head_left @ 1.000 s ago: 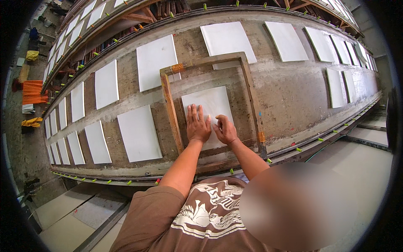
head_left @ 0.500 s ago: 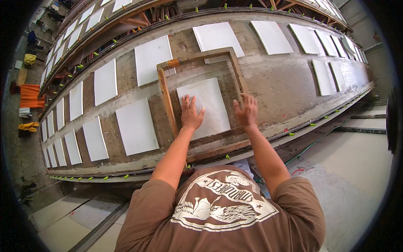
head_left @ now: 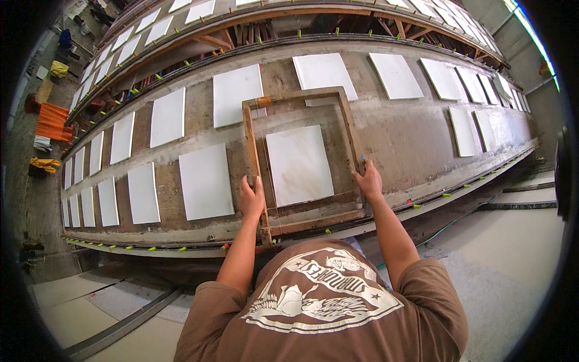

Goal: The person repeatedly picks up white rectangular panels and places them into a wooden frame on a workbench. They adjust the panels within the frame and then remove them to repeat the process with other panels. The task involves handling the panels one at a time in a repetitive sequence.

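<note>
A wooden screen-printing frame [head_left: 301,95] lies over the long table, with an orange-brown patch at its far left corner. Inside its bars a white sheet [head_left: 300,166] shows, with a faint greyish smudge on its lower half. My left hand [head_left: 252,196] grips the frame's left bar, thumb up along the inner side. On the opposite bar my right hand [head_left: 370,182] is closed, its thumb toward the frame's inside; a small blue spot shows at its fingertips. Some fingers of both hands are hidden.
Two rows of white sheets [head_left: 205,181] lie along the brown table [head_left: 398,139]. Small green clips [head_left: 447,195] line its edges. Beyond stands another long table [head_left: 181,34] with sheets. Orange cloth [head_left: 54,122] is at the far left.
Both hands were over the frame, the left flat on the sheet area with fingers spread. They have moved outward and nearer me, and now hold the frame's side bars. The view has shifted slightly.
</note>
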The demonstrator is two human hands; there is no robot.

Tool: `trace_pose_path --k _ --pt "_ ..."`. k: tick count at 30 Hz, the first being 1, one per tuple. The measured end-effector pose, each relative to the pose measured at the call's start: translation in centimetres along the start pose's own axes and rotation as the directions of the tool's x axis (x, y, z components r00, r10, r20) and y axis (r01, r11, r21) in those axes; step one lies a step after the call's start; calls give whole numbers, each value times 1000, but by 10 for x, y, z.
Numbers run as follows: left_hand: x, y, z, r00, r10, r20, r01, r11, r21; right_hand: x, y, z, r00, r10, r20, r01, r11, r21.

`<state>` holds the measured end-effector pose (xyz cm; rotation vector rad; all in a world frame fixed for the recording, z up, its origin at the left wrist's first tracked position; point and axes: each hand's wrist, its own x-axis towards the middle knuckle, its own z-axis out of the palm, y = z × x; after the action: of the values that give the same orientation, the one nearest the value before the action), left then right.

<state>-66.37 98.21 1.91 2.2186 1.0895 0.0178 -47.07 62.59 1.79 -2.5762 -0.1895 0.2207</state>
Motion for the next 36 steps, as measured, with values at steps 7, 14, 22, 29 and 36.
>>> trace_pose_path --k 7,14,22,29,36 --pt "4 -10 0 995 40 96 -22 984 -179 -3 -8 -8 998 38 45 -41 997 71" --pt "3 -5 -9 997 70 31 -57 949 -310 -4 -20 -18 996 54 72 -57 998 41" --pt "-13 35 -32 985 146 -91 -168 930 -327 -1 -24 -45 998 -53 -44 56 996 66" --pt "-10 71 -4 945 188 -268 -283 880 -380 31 -16 -89 990 -105 -100 119 981 151" --pt "-22 137 44 910 270 -313 -365 882 -299 78 43 -129 989 -122 -86 134 979 151"
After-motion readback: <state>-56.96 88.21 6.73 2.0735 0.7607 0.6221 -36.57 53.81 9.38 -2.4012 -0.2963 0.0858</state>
